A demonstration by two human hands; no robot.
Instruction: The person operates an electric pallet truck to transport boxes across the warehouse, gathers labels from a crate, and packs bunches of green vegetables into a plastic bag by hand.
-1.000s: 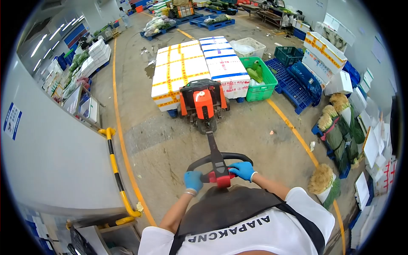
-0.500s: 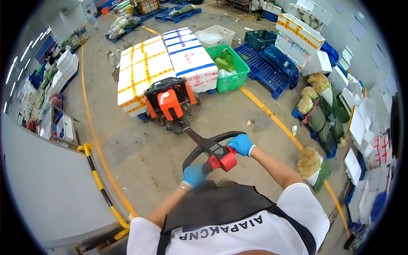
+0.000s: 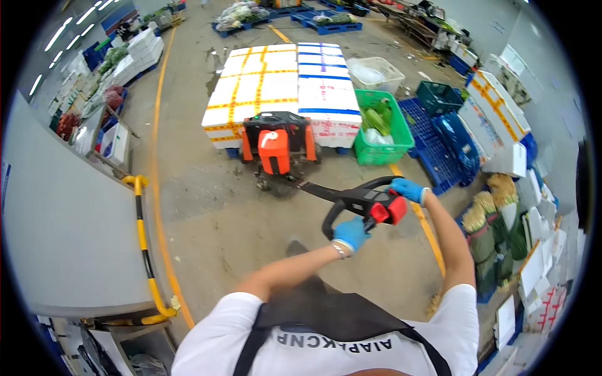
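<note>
Both my hands, in blue gloves, grip the black loop handle [image 3: 359,198] of an orange and black electric pallet jack [image 3: 274,150]. My left hand [image 3: 352,234] is closed round the near left side of the loop. At the far right side, beside the red controls [image 3: 396,210], my right hand [image 3: 408,189] is closed on the handle too. The tiller slants from the jack toward the right. In front of the jack stand white foam boxes with yellow tape [image 3: 251,88] and others with blue tape [image 3: 326,94], low over the floor on a blue pallet.
A green crate [image 3: 384,152] with green vegetables touches or nearly touches the boxes' right side. Blue pallets [image 3: 433,156] and bundled greens [image 3: 495,244] line the right. A yellow-black barrier [image 3: 143,232] and a grey wall [image 3: 69,232] stand at left.
The handle has swung to the right, with both hands still on it. The camera view has turned, so the boxes and jack appear further right and the jack more square-on.
</note>
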